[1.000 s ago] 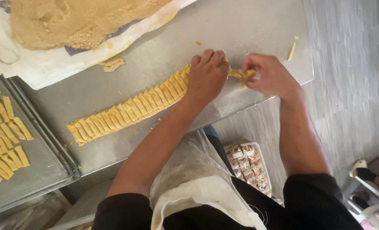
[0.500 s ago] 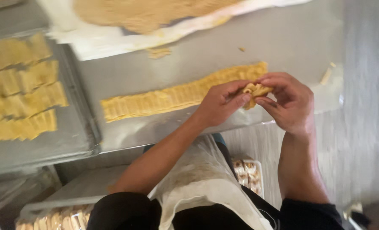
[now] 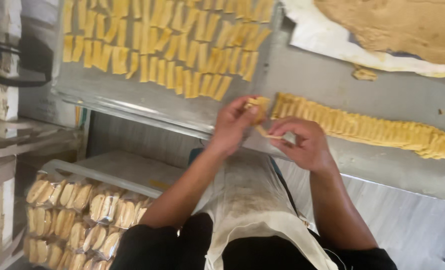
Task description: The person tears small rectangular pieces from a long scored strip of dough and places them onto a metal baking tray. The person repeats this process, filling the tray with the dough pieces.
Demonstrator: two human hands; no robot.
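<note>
While a steel table (image 3: 332,90) fills most of the far and right side of the scene, a metal tray (image 3: 107,95) is set on its left part, and rows of cut yellow dough strips (image 3: 172,45) are laid across that tray. At the far right, a sheet of brown dough (image 3: 407,27) is spread on a white paper (image 3: 322,37), and a small dough scrap (image 3: 365,74) lies just near of it. A long row of cut strips (image 3: 372,127), packed side by side, is stretched across the table from the middle to the right. Low on the left, below the table edge, packets of pale biscuits (image 3: 77,210) are stacked in a crate. A white apron (image 3: 252,210) is worn over dark clothing at the near middle.

At the table's near edge, between the tray and the long row, a small bundle of strips (image 3: 258,107) is held up off the surface. It is gripped by the left hand (image 3: 232,125), whose fingers are curled closed around its left side. The right hand (image 3: 305,142) is kept just beside it, narrowed to a pinch, with a single thin strip (image 3: 267,134) caught between thumb and fingertips; this strip touches the lower end of the bundle.
</note>
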